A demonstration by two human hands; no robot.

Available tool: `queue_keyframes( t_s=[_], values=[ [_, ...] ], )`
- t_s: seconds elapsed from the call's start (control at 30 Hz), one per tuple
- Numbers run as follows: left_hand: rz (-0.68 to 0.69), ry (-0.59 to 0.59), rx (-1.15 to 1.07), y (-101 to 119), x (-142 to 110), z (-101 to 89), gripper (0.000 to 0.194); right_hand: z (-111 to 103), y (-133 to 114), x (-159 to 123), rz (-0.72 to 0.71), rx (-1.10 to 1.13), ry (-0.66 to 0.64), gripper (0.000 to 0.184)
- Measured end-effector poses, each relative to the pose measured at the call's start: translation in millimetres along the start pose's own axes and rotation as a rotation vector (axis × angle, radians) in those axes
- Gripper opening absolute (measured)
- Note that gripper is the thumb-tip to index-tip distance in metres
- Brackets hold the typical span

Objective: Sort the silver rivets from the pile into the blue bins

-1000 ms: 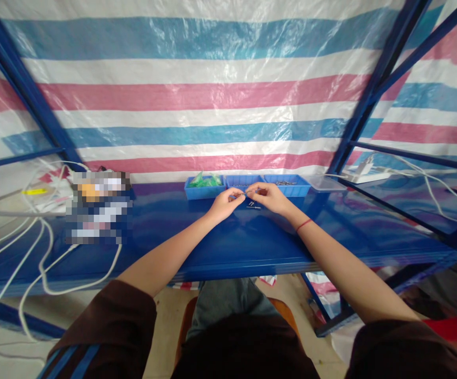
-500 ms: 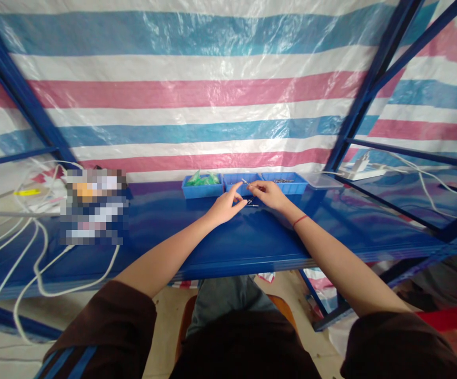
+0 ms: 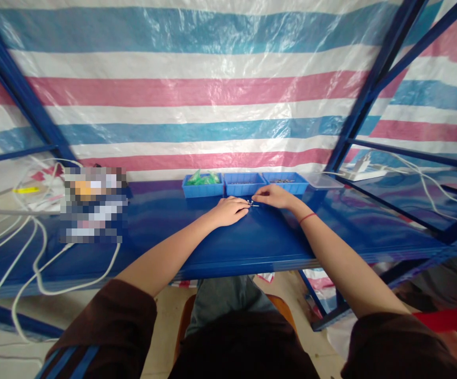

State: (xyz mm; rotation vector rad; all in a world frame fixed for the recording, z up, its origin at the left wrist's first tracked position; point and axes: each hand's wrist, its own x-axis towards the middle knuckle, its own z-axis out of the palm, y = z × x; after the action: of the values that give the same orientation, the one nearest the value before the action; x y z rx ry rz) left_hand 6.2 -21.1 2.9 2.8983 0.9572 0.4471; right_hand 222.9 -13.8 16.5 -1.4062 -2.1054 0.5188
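Note:
Small, thin metal pins (image 3: 254,205) lie in a little group on the blue table, between my two hands. My left hand (image 3: 230,210) rests on the tabletop with its fingers stretched out flat, the fingertips touching the left end of the pins. My right hand (image 3: 272,197) is just above and to the right of them, thumb and forefinger pinched at a thin metal pin; its tip is too small to make out well. Behind the hands is the middle blue bin (image 3: 245,190), with small metal pieces in it.
A blue bin (image 3: 202,193) with green plastic bags stands left, and another bin (image 3: 286,188) with metal pieces right. A clear lid (image 3: 325,181) and a white power strip (image 3: 365,172) lie farther right. White cables (image 3: 41,263) trail at left. Blue frame posts flank the table.
Both hands have lowered from in front of the middle bin to the tabletop pins. My left hand has flattened out; my right hand has brought the pin down and slightly right.

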Motion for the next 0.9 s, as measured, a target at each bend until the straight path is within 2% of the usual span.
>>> queue_keyframes(
  t_s=[0.07,0.23,0.37,0.47,0.63,0.9],
  values=[
    [0.001,0.009,-0.001,-0.6,0.4,0.8,0.033,4.4,-4.9,-0.7,-0.031,-0.089,-0.111,0.024],
    [-0.026,0.082,-0.149,-6.1,0.9,3.7,0.029,9.0,-12.8,-1.9,-0.04,-0.178,-0.139,0.015],
    [-0.158,0.219,-0.444,-11.5,0.9,5.1,0.033,7.8,-16.1,-2.5,-0.106,-0.036,-0.086,0.018],
    [-0.203,0.294,-0.572,-12.9,1.2,4.7,0.027,7.4,-19.1,-2.6,-0.143,0.123,-0.05,0.023],
    [-0.185,0.395,-0.611,-9.5,2.4,3.1,0.016,9.2,-25.0,-4.0,-0.157,0.247,-0.047,0.027],
    [-0.18,0.443,-0.637,-2.3,-0.2,-4.2,0.014,9.7,-32.6,-8.3,-0.055,0.32,-0.102,0.028]
  ],
)
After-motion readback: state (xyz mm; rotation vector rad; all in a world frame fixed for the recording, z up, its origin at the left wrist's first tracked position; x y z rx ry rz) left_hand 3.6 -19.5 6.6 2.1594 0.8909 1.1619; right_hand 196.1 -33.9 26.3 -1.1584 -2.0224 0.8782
